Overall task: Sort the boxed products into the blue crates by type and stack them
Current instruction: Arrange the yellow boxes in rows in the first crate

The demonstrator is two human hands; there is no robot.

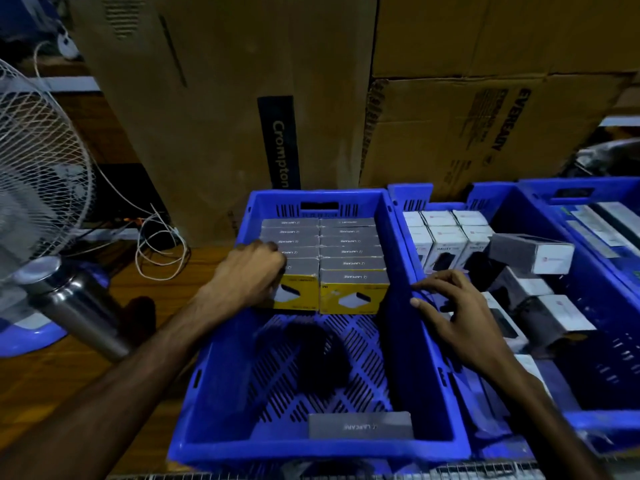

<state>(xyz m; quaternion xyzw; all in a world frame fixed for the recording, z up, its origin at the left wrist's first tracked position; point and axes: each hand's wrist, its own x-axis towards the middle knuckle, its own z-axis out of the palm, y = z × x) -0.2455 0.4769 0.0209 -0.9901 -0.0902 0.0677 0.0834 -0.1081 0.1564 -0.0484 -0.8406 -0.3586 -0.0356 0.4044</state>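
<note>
Grey-topped yellow boxes (323, 258) in two upright rows in middle blue crate (311, 448); white boxes (446, 237), perhaps jumbled, in neighbouring crate (606, 415).

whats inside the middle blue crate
Two rows of grey-topped yellow boxes fill the far end of the middle blue crate; one lone grey box lies near. Lower layers are hidden.

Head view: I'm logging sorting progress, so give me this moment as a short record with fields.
left hand: grips the near-left yellow box
right hand: fingers spread, resting on the rim between crates
middle crate: two rows of yellow boxes at far end, one loose grey box at near end
right crate: white boxes, some tumbled
</note>
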